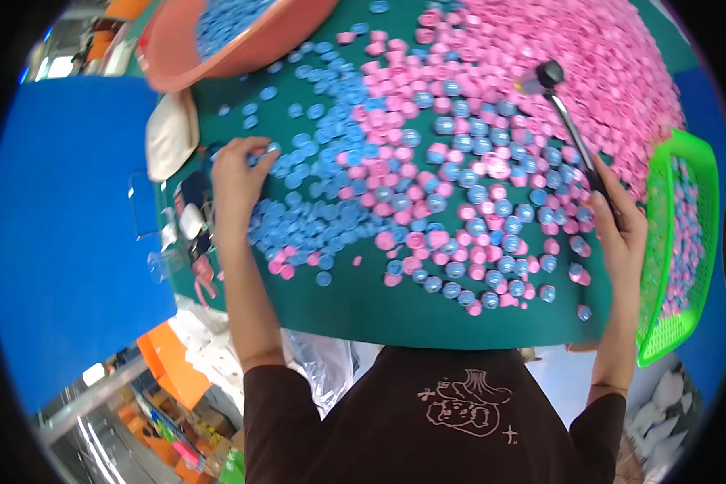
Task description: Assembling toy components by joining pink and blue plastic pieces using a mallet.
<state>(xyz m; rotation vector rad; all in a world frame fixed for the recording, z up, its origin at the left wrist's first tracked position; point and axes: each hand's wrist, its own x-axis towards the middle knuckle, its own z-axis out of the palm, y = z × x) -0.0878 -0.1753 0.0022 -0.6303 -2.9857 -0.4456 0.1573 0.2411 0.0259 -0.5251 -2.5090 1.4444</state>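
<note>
My right hand (623,230) is wrapped round the black grip of a mallet (569,123). The mallet's head has one black face and one yellowish face, and it hangs over the pink pieces. At the left, the thumb and forefinger of my left hand (240,173) pinch a small blue cap (273,149). Loose blue caps (315,222) lie spread just right of that hand. Between my hands, several small pink pieces with blue caps on them (477,145) lie mixed with bare pink ones. A big heap of pink pieces (597,48) covers the far right.
The table (363,310) is dark green. A salmon-coloured basin (169,64) of blue caps stands far left. By the right edge is a green basket (655,266) holding pink-and-blue pieces. A white pouch (169,137) and small odds and ends lie along the left edge.
</note>
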